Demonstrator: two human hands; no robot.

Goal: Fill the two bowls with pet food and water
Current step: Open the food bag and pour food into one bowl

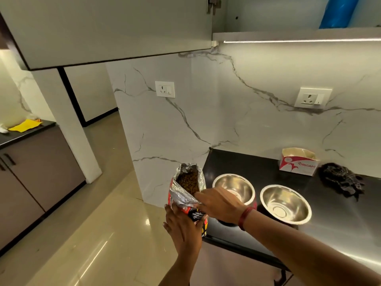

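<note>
Top of blue roll (340, 12) beyond upper edge; near rim of left bowl (235, 185) behind right hand (218, 204) — bag (181, 193) print unreadable

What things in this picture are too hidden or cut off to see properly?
All in the head view:
Food bag: lower half covered by the left hand and right hand.
Bowl nearest the bag: near side hidden behind the right hand.
Blue thing on the shelf: cut off by the top edge.
Dark cloth: too dark to identify.
</note>
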